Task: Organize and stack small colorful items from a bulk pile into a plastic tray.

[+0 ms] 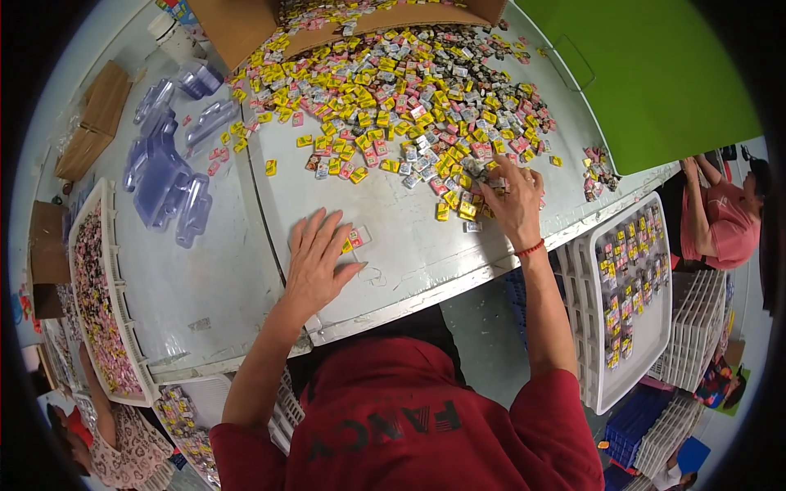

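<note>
My left hand lies on the white table with its fingers spread, palm down. Beside and partly under its fingers is a small clear plastic tray with a yellow packet and a pink one showing. My right hand, wearing a red bracelet, reaches into the near right edge of a wide heap of small packets. Its thumb and fingertips are apart among yellow and silver pieces, and no packet shows clearly gripped. A few loose yellow packets lie just left of its thumb.
An open cardboard box spills packets at the back. Clear plastic trays are piled at left, near a crate of packets. Stacked white crates hold filled trays at right, below a green panel. Other people work on both sides.
</note>
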Demonstrator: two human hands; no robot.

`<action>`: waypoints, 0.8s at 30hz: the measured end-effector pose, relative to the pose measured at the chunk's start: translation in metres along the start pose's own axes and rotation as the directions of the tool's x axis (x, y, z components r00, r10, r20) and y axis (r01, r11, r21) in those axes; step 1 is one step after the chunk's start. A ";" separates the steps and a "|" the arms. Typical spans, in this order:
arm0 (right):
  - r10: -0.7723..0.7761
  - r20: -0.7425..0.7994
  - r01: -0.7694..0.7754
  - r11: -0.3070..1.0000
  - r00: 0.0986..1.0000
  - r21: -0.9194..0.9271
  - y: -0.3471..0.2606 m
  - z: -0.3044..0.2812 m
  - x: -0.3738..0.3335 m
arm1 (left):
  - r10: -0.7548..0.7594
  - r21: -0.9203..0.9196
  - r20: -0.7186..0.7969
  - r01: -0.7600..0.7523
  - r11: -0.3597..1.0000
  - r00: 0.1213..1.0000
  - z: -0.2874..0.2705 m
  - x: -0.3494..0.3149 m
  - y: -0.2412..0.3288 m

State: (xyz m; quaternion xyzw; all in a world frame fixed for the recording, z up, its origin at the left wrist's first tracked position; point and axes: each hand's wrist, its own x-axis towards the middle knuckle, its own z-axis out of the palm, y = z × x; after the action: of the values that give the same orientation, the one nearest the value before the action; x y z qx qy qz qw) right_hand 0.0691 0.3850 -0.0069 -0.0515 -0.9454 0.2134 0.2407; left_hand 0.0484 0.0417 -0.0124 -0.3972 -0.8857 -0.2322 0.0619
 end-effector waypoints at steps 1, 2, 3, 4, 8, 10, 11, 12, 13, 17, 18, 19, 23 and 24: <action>-0.018 -0.040 0.017 0.999 0.999 -0.035 -0.004 0.001 0.000 | 0.001 0.003 0.005 -0.001 1.000 1.000 0.000 0.002 -0.001; -0.018 -0.043 0.016 0.999 0.999 -0.038 -0.003 0.001 0.001 | 0.013 0.003 0.007 -0.013 1.000 1.000 0.000 0.006 0.000; 0.001 0.014 0.000 0.994 1.000 -0.108 0.000 0.002 0.001 | 0.016 0.001 0.005 -0.016 1.000 1.000 0.002 0.005 -0.001; 0.025 0.070 -0.012 0.984 0.997 -0.178 0.001 0.003 0.002 | -0.002 0.006 0.022 0.002 1.000 1.000 0.006 0.003 -0.003; 0.061 0.202 0.004 0.951 0.977 -0.309 -0.003 0.005 0.010 | -0.031 0.021 0.038 0.030 0.999 0.999 0.004 -0.004 -0.005; 0.086 0.322 0.068 0.897 0.943 -0.437 -0.004 0.006 0.018 | -0.013 0.043 0.024 0.012 0.999 1.000 0.006 -0.005 -0.009; 0.060 0.351 0.096 0.906 0.935 -0.412 0.002 0.007 0.021 | 0.009 0.067 0.014 -0.010 0.998 1.000 0.005 -0.007 -0.011; 0.007 0.353 0.143 0.907 0.935 -0.395 0.003 0.006 0.022 | -0.026 0.081 0.027 0.024 0.996 0.999 0.000 -0.008 -0.010; 0.047 0.386 0.099 0.931 0.921 -0.351 0.004 0.004 0.025 | 0.007 0.054 -0.013 -0.006 0.999 1.000 -0.003 -0.005 -0.010; 0.120 0.366 -0.086 0.990 0.923 -0.109 0.030 0.003 0.020 | 0.044 -0.037 0.021 -0.044 0.998 0.999 0.001 0.010 -0.008; 0.132 0.370 -0.086 0.987 0.920 -0.138 0.026 0.003 0.020 | 0.021 -0.023 0.020 -0.020 1.000 1.000 0.002 0.008 -0.009; 0.113 0.381 -0.071 0.990 0.918 -0.123 0.020 0.008 0.019 | 0.016 -0.029 0.032 -0.016 0.999 0.999 0.004 0.004 -0.011; 0.072 0.344 0.031 0.958 0.936 -0.286 0.007 0.013 0.014 | 0.007 -0.034 0.029 -0.006 0.999 1.000 0.002 -0.001 -0.013; 0.041 0.291 0.041 0.962 0.956 -0.270 0.009 0.012 0.012 | 0.009 -0.038 0.027 -0.008 0.999 1.000 0.001 0.001 -0.010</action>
State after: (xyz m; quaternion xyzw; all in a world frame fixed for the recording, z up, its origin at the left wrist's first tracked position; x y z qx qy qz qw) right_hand 0.0529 0.3911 -0.0153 -0.0521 -0.9910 0.0861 0.0879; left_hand 0.0405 0.0369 -0.0162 -0.4053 -0.8801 -0.2435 0.0434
